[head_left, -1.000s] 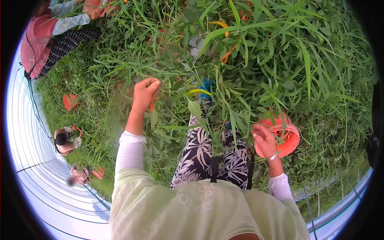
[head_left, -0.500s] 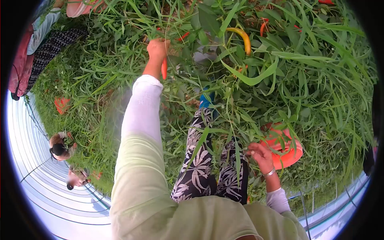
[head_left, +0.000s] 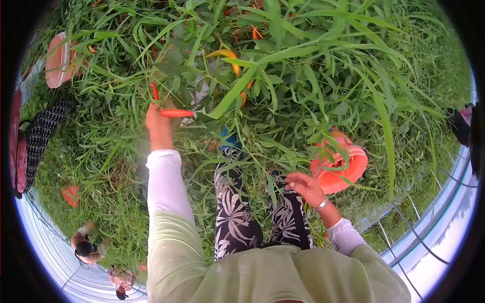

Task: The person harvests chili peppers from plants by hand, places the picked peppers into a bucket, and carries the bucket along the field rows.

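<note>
While the left hand (head_left: 157,123) sits out over the foliage, its fingers are drawn together, pinching a red chili (head_left: 177,113) that points sideways toward the middle of the view. A smaller red chili (head_left: 154,92) rises right above the knuckles; whether it's in the grip too, I can't tell. Across we go to the right hand (head_left: 305,186), and that one's open and loosely spread, a silver bracelet (head_left: 322,203) on the wrist, just beside a tilted orange-red bucket (head_left: 346,177) with green blades crossing its front. Between the arms come dark trousers (head_left: 236,217) with a pale leaf print, and a bit of blue footwear (head_left: 230,137) peeks through the leaves. Farther forward, a yellow-orange chili (head_left: 230,55) curves among the plants. Over on the left, a pinkish bucket (head_left: 57,60) tips on its side near another person's dark patterned trousers (head_left: 45,136), and two more people show low in the corner.
</note>
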Motion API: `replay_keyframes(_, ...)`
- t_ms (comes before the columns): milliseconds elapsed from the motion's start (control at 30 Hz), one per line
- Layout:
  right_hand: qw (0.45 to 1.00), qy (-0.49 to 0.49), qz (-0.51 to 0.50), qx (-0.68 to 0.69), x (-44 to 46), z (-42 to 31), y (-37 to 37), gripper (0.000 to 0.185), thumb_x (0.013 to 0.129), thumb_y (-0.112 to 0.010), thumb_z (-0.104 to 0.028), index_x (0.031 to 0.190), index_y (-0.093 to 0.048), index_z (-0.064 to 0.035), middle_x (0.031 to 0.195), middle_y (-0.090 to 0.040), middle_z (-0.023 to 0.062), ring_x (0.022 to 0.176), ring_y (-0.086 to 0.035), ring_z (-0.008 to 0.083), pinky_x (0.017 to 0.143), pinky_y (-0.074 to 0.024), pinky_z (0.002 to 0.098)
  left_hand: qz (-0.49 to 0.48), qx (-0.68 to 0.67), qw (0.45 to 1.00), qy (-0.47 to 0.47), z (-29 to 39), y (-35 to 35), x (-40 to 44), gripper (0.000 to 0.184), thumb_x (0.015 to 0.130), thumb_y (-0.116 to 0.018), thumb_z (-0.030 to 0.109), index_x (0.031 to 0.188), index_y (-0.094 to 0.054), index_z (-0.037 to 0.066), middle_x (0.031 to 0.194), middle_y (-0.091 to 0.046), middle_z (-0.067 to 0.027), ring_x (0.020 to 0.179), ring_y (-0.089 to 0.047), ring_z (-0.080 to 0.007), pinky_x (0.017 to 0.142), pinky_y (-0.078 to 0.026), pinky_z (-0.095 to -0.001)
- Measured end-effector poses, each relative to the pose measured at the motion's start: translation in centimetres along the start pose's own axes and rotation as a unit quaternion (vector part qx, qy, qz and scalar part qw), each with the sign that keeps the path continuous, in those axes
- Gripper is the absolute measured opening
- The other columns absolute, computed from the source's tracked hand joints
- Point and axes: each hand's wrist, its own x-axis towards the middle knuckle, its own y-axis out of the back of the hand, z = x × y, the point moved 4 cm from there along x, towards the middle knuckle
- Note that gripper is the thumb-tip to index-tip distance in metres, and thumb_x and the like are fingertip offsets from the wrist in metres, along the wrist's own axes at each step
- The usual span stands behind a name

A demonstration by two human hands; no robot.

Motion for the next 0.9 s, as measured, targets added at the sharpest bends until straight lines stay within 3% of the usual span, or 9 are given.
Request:
replay_keyframes(67,1.000,0.012,-0.014,0.007,-1.3,0.1,0.0,0.031,0.085,-0.057,-0.010,0.114,-0.052,-0.0003,0.101,-0.060,0.0054,0.090,-0.057,0.0110,0.081,-0.0465,0.0258,-0.038,-0.014,0.999,0.012,3.7,-3.9,-10.0,0.020,0.087,-0.039,0.005,0.105,-0.046,0.007,0.093,-0.051,-0.0072,0.081,-0.051,-0.0228,0.083,-0.045,-0.0440)
replay_keyframes(100,1.000,0.015,-0.016,0.022,-1.8,0.2,-0.2,0.032,0.084,-0.058,-0.010,0.114,-0.052,-0.0001,0.100,-0.060,0.0049,0.089,-0.057,0.0098,0.081,-0.0460,0.0248,-0.051,-0.005,0.998,0.020,3.4,-0.4,-6.5,0.053,0.085,-0.036,0.001,0.135,-0.022,0.012,0.107,-0.042,-0.0133,0.088,-0.050,-0.0280,0.080,-0.045,-0.0542)
replay_keyframes(167,0.999,0.037,-0.003,-0.002,-2.9,0.0,-0.4,0.031,0.084,-0.058,-0.010,0.113,-0.053,-0.0008,0.098,-0.060,0.0041,0.086,-0.057,0.0083,0.078,-0.0467,0.0244,-0.021,0.018,0.997,-0.065,5.8,2.7,-8.4,0.049,0.086,-0.041,0.001,0.133,-0.029,0.008,0.090,-0.044,-0.0064,0.073,-0.044,-0.0171,0.069,-0.045,-0.0336)
replay_keyframes(367,0.951,0.202,0.067,-0.224,-6.8,-3.7,-0.8,0.048,0.073,-0.065,-0.014,0.118,-0.049,-0.0033,0.112,-0.055,0.0110,0.100,-0.056,0.0218,0.087,-0.0450,0.0339,-0.180,0.191,0.953,-0.154,9.0,4.9,-21.4,0.029,0.080,-0.048,-0.007,0.109,-0.052,-0.001,0.078,-0.049,-0.0016,0.058,-0.043,-0.0066,0.050,-0.036,-0.0180)
replay_keyframes(567,0.815,0.319,0.087,-0.476,-12.0,-6.8,-1.6,0.079,0.061,-0.070,-0.021,0.131,-0.034,-0.0146,0.132,-0.036,0.0125,0.127,-0.027,0.0305,0.094,-0.0375,0.0468,-0.460,0.358,0.810,0.057,1.7,-1.9,-43.2,0.013,0.064,-0.052,-0.006,0.074,-0.057,-0.002,0.060,-0.054,-0.0022,0.048,-0.045,-0.0067,0.046,-0.035,-0.0180)
replay_keyframes(633,0.825,0.308,0.060,-0.469,-13.3,-5.5,-0.1,0.080,0.062,-0.071,-0.022,0.132,-0.033,-0.0143,0.130,-0.040,0.0126,0.125,-0.032,0.0302,0.092,-0.0372,0.0486,-0.533,0.356,0.761,0.100,-1.8,-3.3,-47.0,0.012,0.063,-0.053,-0.006,0.073,-0.058,-0.002,0.057,-0.052,-0.0023,0.046,-0.045,-0.0068,0.044,-0.035,-0.0192)
replay_keyframes(700,0.968,0.164,-0.057,-0.183,-13.8,-1.9,2.0,0.079,0.061,-0.072,-0.025,0.130,-0.036,-0.0126,0.123,-0.046,0.0115,0.116,-0.041,0.0307,0.091,-0.0357,0.0481,-0.547,0.337,0.745,0.179,-4.7,-5.3,-51.0,0.007,0.065,-0.050,-0.005,0.071,-0.053,-0.003,0.058,-0.051,-0.0069,0.045,-0.042,-0.0106,0.043,-0.033,-0.0210)
replay_keyframes(767,0.943,0.239,0.101,-0.209,-15.5,0.1,5.0,0.075,0.061,-0.072,-0.025,0.127,-0.039,-0.0141,0.116,-0.050,0.0101,0.110,-0.046,0.0296,0.089,-0.0359,0.0468,-0.531,0.329,0.756,0.197,-7.8,-6.6,-53.6,0.010,0.066,-0.053,-0.008,0.074,-0.058,-0.003,0.059,-0.054,-0.0044,0.046,-0.045,-0.0096,0.044,-0.035,-0.0204)
replay_keyframes(900,0.835,0.202,0.333,-0.388,-20.5,1.6,9.9,0.056,0.065,-0.070,-0.025,0.117,-0.051,-0.0182,0.116,-0.048,0.0096,0.113,-0.043,0.0295,0.088,-0.0358,0.0457,-0.583,0.445,0.616,0.287,-13.6,-7.0,-60.1,0.013,0.068,-0.056,-0.008,0.080,-0.060,-0.003,0.063,-0.056,-0.0051,0.049,-0.049,-0.0111,0.046,-0.038,-0.0210)
